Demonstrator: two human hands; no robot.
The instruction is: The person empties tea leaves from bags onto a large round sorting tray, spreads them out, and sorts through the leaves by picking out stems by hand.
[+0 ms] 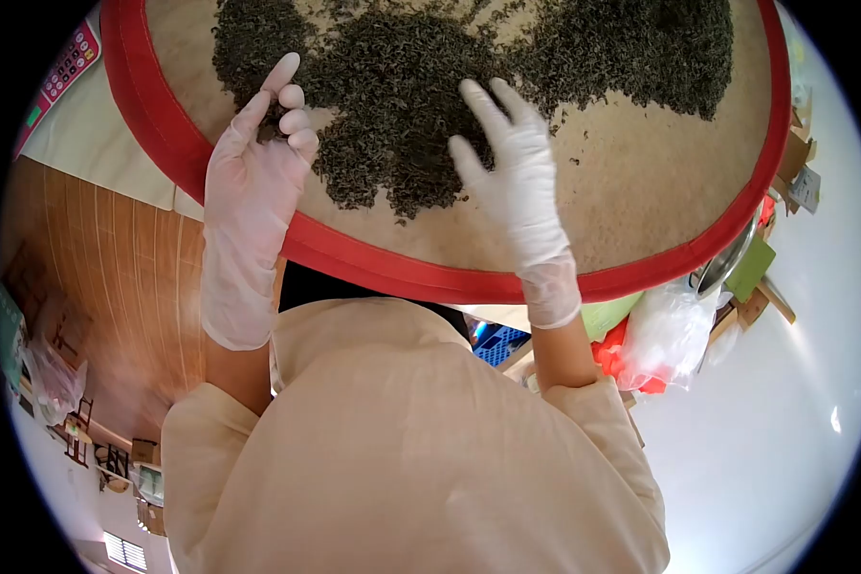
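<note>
Dark, curled dried leaves [383, 86] lie in uneven heaps on a round, beige tray with a red rim [411, 277]. My left hand [258, 172], in a thin whitish glove, is turned palm up over the tray's left part. Its fingers curl in towards the thumb, and a few dark leaves show between them. My right hand [517, 163], gloved too, reaches palm down to the right edge of the middle heap. Its fingers are spread, with the fingertips at the leaves and nothing visibly gripped.
A pink device with buttons [67, 62] lies on a pale surface at the upper left. Below the tray's right side are a clear plastic bag [665, 330], a metal bowl [727, 263] and a blue crate [497, 342]. Wooden floor [124, 258] shows at the left.
</note>
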